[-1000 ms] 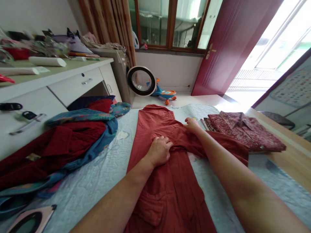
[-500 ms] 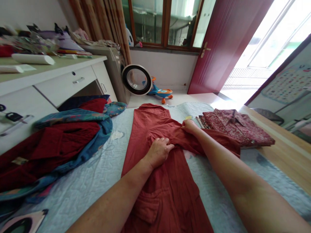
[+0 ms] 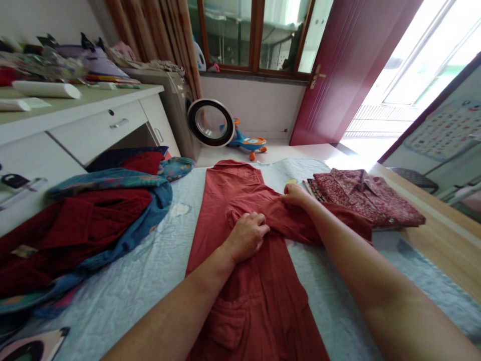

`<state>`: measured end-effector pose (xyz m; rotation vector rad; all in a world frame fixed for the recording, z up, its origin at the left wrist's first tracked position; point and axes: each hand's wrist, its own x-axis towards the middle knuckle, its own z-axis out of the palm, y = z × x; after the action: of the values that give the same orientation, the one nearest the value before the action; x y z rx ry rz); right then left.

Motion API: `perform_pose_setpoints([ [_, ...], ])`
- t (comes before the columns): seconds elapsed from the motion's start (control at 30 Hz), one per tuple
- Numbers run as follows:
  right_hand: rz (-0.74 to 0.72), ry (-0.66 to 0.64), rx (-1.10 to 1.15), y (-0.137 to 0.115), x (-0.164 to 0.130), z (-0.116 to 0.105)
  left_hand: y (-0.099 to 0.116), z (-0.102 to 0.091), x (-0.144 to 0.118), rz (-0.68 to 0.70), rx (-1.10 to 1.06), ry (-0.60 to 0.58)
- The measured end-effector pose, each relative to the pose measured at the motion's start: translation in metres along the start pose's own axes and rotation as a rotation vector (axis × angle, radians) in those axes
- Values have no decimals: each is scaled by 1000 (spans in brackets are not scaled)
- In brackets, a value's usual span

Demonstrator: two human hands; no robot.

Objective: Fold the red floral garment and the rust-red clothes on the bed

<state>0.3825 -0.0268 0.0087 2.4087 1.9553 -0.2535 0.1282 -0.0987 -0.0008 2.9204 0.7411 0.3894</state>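
A rust-red shirt [image 3: 214, 220] lies lengthwise before me, a flap pocket at its near part and one sleeve [image 3: 347, 218] stretched to the right. My left hand [image 3: 248, 234], fingers curled, grips the cloth where that sleeve meets the body. Farther right, my right hand [image 3: 296, 195] is closed on the sleeve's upper edge. My right forearm crosses over part of the sleeve and hides it. Creases run through the cloth between both hands. Beneath the shirt is a pale blue quilted cover [image 3: 150, 281].
To the right sits a folded patterned red shirt [image 3: 364, 195] on a pile. Dark red and blue clothes [image 3: 101, 215] are heaped at left, beside a white desk [image 3: 101, 125]. Beyond stand a washing machine with its round door [image 3: 210, 123] open and a blue-orange ride-on toy [image 3: 250, 144].
Both hands keep their hold on the shirt and have hardly moved. Cloth near the sleeve's top is drawn slightly differently. The view has shifted a little.
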Motion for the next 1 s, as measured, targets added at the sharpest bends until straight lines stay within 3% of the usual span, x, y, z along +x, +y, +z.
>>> perform_pose_setpoints([
  [0.43,-19,-45,-7,-2,2,-5,1,10,0,48,32,-15],
  [0.63,61,0,11,3,7,-10,1,10,1,43,17,-32],
  [0.8,150,80,-10,-3,7,0,3,6,1,37,-22,-27],
  [1.0,86,56,-63,-1,-3,8,9,5,2,70,-28,43],
])
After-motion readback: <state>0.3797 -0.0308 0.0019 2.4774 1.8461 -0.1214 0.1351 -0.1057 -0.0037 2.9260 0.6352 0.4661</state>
